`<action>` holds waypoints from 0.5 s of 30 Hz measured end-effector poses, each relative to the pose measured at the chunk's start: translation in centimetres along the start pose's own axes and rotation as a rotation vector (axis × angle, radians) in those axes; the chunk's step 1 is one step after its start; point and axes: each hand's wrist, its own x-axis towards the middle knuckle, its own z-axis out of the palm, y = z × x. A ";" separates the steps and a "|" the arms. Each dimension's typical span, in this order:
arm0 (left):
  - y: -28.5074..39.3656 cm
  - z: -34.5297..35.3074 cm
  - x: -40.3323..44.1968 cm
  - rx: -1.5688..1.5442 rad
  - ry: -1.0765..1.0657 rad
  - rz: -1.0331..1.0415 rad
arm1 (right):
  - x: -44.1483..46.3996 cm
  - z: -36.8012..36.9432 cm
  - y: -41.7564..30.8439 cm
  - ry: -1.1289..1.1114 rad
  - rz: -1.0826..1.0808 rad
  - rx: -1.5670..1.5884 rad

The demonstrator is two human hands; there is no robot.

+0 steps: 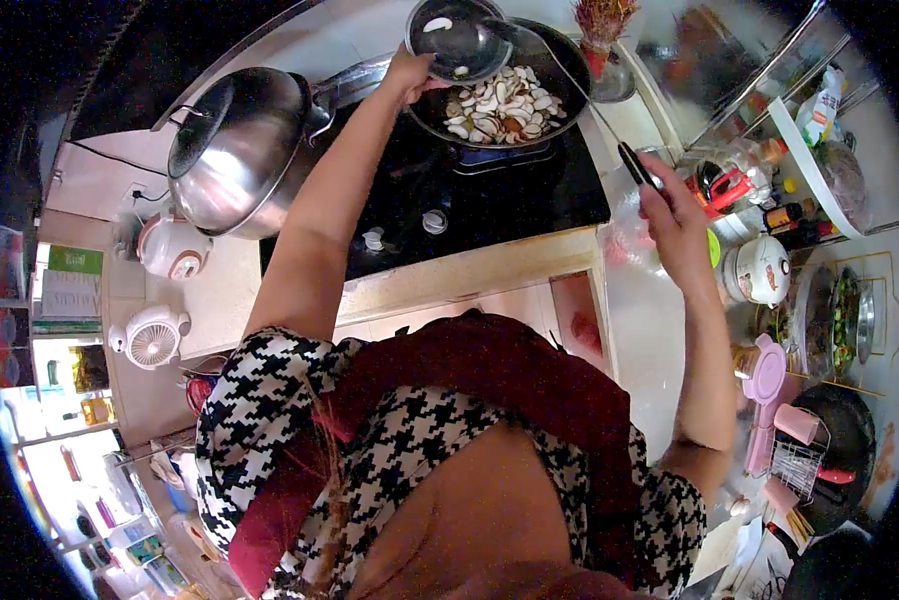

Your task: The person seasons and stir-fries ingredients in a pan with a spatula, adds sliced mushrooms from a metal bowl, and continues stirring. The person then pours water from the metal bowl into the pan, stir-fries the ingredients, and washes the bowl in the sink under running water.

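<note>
My left hand [412, 76] grips the rim of a bowl [458, 50], which is tilted over the left side of a dark wok [570, 60]. A couple of white slices cling inside the bowl. Sliced mushrooms [505, 105], pale with brown edges, lie heaped in the wok on the black stove [400, 210]. To the right, my right hand [673, 208] is closed round the black handle of a long spatula [598, 112]. Its metal shaft runs up and left over the wok, and its far end reaches close to the bowl.
A large steel pot [240, 150] stands left of the wok, with a rice cooker [173, 247] and a small fan [154, 338] beyond. Bottles [785, 214], a white lidded pot [760, 270] and a rack of utensils [798, 462] line the right side.
</note>
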 end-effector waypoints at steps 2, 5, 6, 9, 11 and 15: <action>-1.6 -0.5 1.5 -0.217 -0.253 -0.032 | 1.0 0.6 -0.9 -0.068 0.178 0.163; -1.6 0.1 1.5 -0.262 -0.356 -0.063 | 2.5 2.7 -0.9 0.006 -0.076 0.001; -1.5 0.2 1.4 -0.257 -0.363 -0.100 | 2.7 3.2 -1.2 0.063 -0.162 -0.105; -0.4 1.1 -0.4 -0.138 -0.269 0.008 | 3.4 5.1 -1.6 0.263 -0.483 -0.342; 0.3 1.5 -1.2 -0.103 -0.205 0.062 | 2.8 5.6 -2.7 0.233 -0.380 -0.596; -0.8 1.0 0.5 -0.115 -0.161 0.200 | 1.6 6.1 -3.4 0.212 -0.360 -0.848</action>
